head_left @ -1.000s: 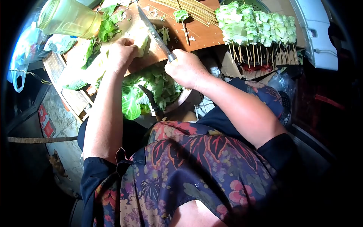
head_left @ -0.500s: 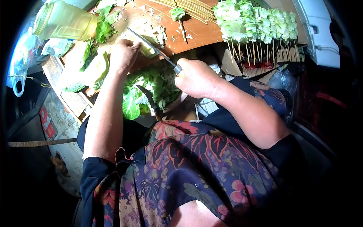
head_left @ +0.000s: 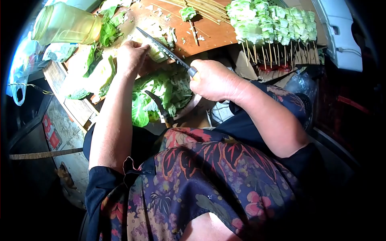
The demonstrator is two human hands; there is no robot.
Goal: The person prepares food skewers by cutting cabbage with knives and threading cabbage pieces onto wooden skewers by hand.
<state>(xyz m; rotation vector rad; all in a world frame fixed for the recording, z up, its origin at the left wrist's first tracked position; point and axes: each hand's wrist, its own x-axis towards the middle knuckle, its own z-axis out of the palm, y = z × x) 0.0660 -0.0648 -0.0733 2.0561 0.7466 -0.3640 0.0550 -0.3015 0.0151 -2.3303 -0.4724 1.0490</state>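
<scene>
One bare hand, the right hand [head_left: 215, 78], has its fingers wrapped round the handle of a long grey steel knife [head_left: 165, 50], w/ the blade slanting up & left, prob. angled to keep the fist clear of the veg. The left hand [head_left: 132, 58] sits at the near edge of an orange-brown wooden counter [head_left: 215, 38], fingers bunched narrow against a pale green cabbage piece [head_left: 158, 55], prob. to steady it; grip vs. mere pressing, can't tell. That piece is on the counter, close by/under the blade.

Below the edge, a pale round bowl [head_left: 194, 105] holds loose green cabbage leaves [head_left: 140, 106], prob. there b/c bits can drop straight in. Larger pale green cabbage chunks [head_left: 101, 76] lie left of the left hand, w/in reach.

Far right, threaded light green cabbage skewers [head_left: 273, 24] sit in a row, bare stick ends toward the person, prob. for easy pickup. Thin tan bamboo sticks [head_left: 209, 11] lie bundled alongside.
</scene>
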